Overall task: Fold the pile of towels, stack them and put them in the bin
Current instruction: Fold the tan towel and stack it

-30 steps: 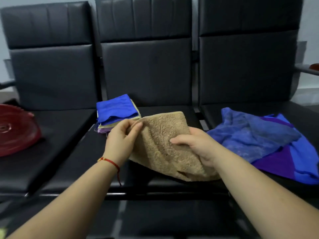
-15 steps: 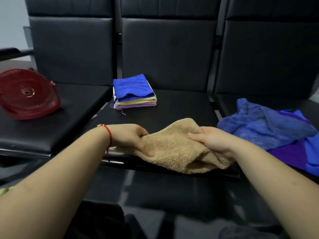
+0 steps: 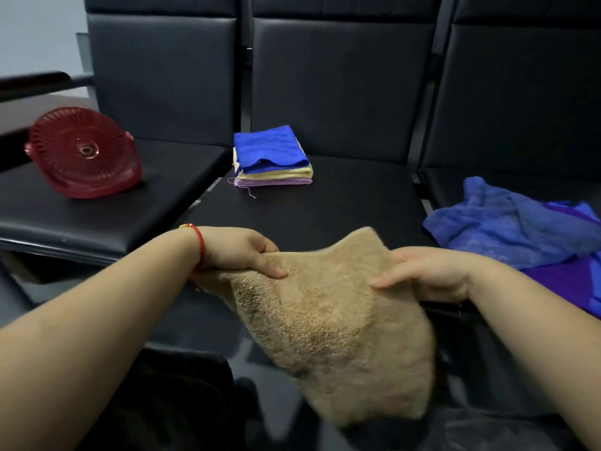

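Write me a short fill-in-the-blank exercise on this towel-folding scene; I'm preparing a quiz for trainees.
1. Both the left hand and the right hand hold the ____ towel.
2. The top towel of the folded stack is ____.
3. The red bin lies on the seat to the ____ of the stack.
4. The unfolded pile lies on the ____ seat.

Missing words: tan; blue; left; right

Premises appear to be a waiting area or office lobby. Evidence: a row of linked black padded seats [image 3: 325, 203] with tall panelled backrests [image 3: 338, 83], an armrest [image 3: 35, 81] at far left, and a plain pale wall [image 3: 39, 30] behind.
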The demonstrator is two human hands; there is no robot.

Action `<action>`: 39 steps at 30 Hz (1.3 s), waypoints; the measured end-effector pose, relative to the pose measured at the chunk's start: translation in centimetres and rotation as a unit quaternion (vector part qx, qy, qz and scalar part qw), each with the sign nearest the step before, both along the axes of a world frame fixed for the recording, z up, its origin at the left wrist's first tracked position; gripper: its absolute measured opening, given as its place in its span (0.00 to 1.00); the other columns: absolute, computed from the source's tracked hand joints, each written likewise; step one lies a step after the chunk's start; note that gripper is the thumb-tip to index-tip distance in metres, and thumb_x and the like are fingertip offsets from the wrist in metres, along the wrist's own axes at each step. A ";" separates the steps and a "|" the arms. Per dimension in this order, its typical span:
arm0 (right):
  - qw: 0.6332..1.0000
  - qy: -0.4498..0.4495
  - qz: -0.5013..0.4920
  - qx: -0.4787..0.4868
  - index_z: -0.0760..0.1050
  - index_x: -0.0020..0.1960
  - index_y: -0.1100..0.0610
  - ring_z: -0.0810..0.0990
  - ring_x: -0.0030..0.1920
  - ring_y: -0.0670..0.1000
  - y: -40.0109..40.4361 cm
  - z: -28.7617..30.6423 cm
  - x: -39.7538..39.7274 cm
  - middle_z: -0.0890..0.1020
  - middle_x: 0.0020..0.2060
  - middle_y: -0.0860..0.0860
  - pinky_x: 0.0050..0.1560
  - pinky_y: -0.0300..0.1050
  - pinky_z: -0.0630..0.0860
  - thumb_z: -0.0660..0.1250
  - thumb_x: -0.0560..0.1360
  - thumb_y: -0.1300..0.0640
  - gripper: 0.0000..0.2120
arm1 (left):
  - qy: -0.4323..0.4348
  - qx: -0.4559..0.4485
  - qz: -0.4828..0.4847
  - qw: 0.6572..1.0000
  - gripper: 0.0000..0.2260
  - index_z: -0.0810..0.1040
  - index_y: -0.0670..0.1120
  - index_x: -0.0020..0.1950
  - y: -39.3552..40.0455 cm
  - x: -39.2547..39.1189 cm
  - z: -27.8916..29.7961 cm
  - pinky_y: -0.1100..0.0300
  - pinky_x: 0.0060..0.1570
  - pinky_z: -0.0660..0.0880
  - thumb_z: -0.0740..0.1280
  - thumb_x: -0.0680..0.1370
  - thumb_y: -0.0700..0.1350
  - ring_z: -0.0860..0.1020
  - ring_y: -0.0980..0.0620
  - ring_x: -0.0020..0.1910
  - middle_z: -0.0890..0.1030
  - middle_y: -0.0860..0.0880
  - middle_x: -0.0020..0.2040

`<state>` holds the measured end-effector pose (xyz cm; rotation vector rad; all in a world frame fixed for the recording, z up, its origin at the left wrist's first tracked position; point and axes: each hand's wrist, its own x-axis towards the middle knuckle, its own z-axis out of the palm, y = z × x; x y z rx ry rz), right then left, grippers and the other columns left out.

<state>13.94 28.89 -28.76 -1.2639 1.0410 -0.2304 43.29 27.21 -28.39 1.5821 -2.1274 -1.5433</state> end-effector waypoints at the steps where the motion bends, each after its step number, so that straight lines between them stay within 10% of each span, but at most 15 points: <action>1: 1.000 0.001 -0.023 -0.020 0.78 0.56 0.62 0.82 0.54 0.56 -0.1 0.0 0.0 0.83 0.53 0.57 0.55 0.48 0.79 0.76 0.64 0.59 0.22 | -0.010 -0.010 0.011 1.000 0.27 0.82 0.50 0.42 0.1 0.0 0.0 0.60 0.43 0.78 0.76 0.53 0.67 0.82 0.55 0.39 0.85 0.50 0.41; 13: 0.906 0.171 -0.169 -0.349 0.79 0.50 0.54 0.83 0.47 0.49 -2.5 -0.3 -2.5 0.85 0.45 0.49 0.54 0.49 0.77 0.72 0.72 0.56 0.08 | -0.211 -0.132 0.059 0.967 0.13 0.80 0.47 0.38 -1.0 0.8 -0.2 0.63 0.37 0.75 0.78 0.65 0.54 0.77 0.56 0.34 0.79 0.54 0.33; 24: 0.804 0.379 -0.226 -0.398 0.72 0.36 0.61 0.70 0.27 0.50 -3.6 0.8 -4.0 0.73 0.27 0.51 0.30 0.42 0.65 0.66 0.77 0.51 0.16 | -0.061 -0.110 0.262 0.957 0.15 0.73 0.45 0.33 -3.5 2.4 -1.1 0.67 0.21 0.64 0.66 0.79 0.46 0.67 0.57 0.19 0.68 0.53 0.20; 28: 0.911 0.246 -0.301 -0.141 0.67 0.39 0.61 0.75 0.21 0.48 -3.3 1.4 -2.4 0.75 0.29 0.56 0.20 0.36 0.70 0.50 0.84 0.51 0.20 | 0.061 0.018 0.332 0.941 0.13 0.70 0.43 0.42 -3.2 0.6 -0.6 0.69 0.18 0.68 0.54 0.84 0.45 0.73 0.57 0.18 0.78 0.49 0.23; 31: 0.941 0.116 -0.316 -0.035 0.68 0.49 0.62 0.81 0.37 0.53 -3.2 1.5 -2.2 0.80 0.39 0.59 0.33 0.42 0.79 0.45 0.84 0.51 0.19 | 0.175 0.073 0.359 0.914 0.13 0.70 0.40 0.48 -3.0 -0.1 -0.6 0.61 0.30 0.79 0.50 0.84 0.45 0.81 0.49 0.35 0.83 0.42 0.37; 35: 0.898 -0.084 -0.425 -0.074 0.66 0.62 0.57 0.81 0.46 0.55 -4.8 0.9 -2.2 0.79 0.48 0.58 0.44 0.49 0.78 0.49 0.84 0.54 0.12 | 0.345 0.004 0.398 0.850 0.09 0.74 0.43 0.51 -4.3 -0.7 -1.2 0.58 0.40 0.79 0.54 0.82 0.41 0.79 0.49 0.42 0.79 0.46 0.42; 39: 0.858 -0.193 -0.470 -0.073 0.72 0.55 0.57 0.83 0.47 0.54 -5.6 0.3 -2.3 0.81 0.52 0.56 0.43 0.48 0.78 0.55 0.82 0.56 0.09 | 0.443 0.019 0.403 0.801 0.10 0.76 0.41 0.53 -5.1 -1.0 -1.4 0.58 0.45 0.80 0.56 0.80 0.38 0.82 0.49 0.46 0.84 0.48 0.41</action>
